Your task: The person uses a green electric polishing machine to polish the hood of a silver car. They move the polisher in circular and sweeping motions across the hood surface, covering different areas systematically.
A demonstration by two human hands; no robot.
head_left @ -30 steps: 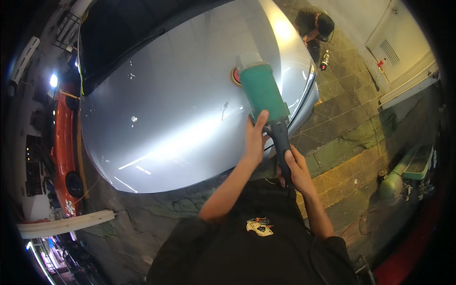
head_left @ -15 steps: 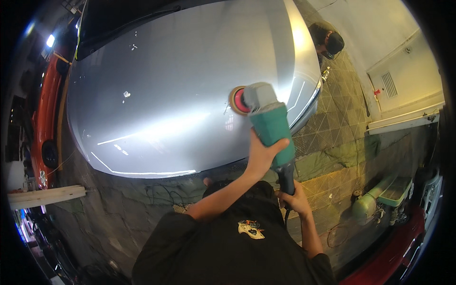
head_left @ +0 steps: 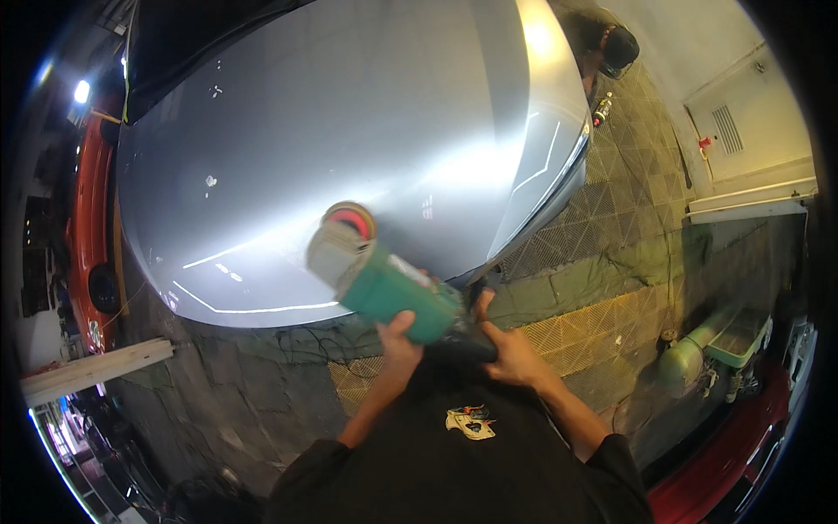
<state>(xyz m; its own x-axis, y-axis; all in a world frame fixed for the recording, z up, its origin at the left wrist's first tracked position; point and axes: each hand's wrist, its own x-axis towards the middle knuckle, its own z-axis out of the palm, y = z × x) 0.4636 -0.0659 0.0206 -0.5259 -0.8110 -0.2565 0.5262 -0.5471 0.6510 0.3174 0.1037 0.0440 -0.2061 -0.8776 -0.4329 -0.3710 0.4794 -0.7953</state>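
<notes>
A green and grey polishing machine (head_left: 390,293) lies across in front of me, its head tilted to the left. My left hand (head_left: 401,345) grips its green body from below, the thumb showing along the side. Round the black rear handle, my right hand (head_left: 511,349) is closed. The round pad (head_left: 351,223), red with a tan rim, is at the grey head, over the silver car bonnet (head_left: 288,157); whether it touches the paint I cannot tell. White spots and light streaks show on the bonnet.
Another person (head_left: 615,48) crouches beyond the car's right side, near a bottle (head_left: 602,109) on the floor. A red car (head_left: 92,218) stands at the left, by a pale beam (head_left: 96,367). A green compressor tank (head_left: 685,362) is at the right, near a dark red car (head_left: 733,445).
The polishing machine has swung left and toward me across the bonnet, turning from nearly upright to slanting left. Both hands have moved with it and keep their hold.
</notes>
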